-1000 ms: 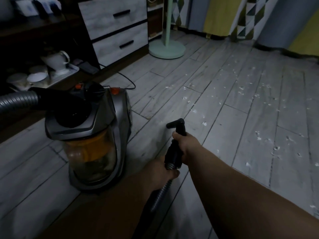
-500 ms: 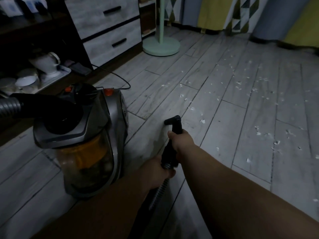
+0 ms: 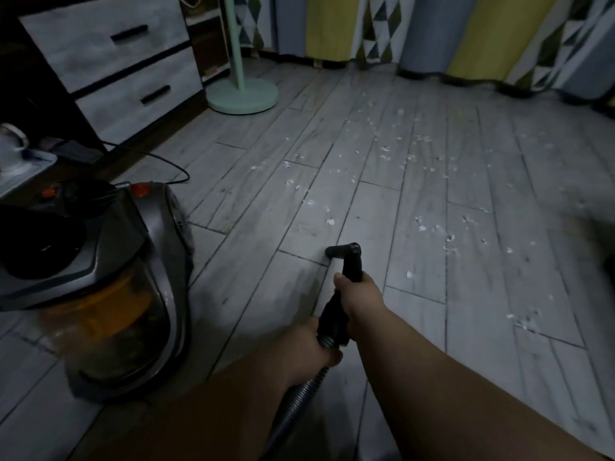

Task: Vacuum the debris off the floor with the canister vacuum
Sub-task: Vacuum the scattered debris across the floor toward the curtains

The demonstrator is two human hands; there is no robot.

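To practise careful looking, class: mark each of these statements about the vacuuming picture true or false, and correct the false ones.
1. Both hands grip the black nozzle wand. True: the right hand holds it further forward, the left hand behind it, where the ribbed hose joins.
2. The canister vacuum stands to the person's right. False: it stands to the left.
3. The white debris lies mostly ahead and to the right of the nozzle tip. True.
4. The floor has already been vacuumed clean. False: scraps are scattered across the boards.
5. The green round stand base lies tipped over. False: it sits flat with its pole upright.
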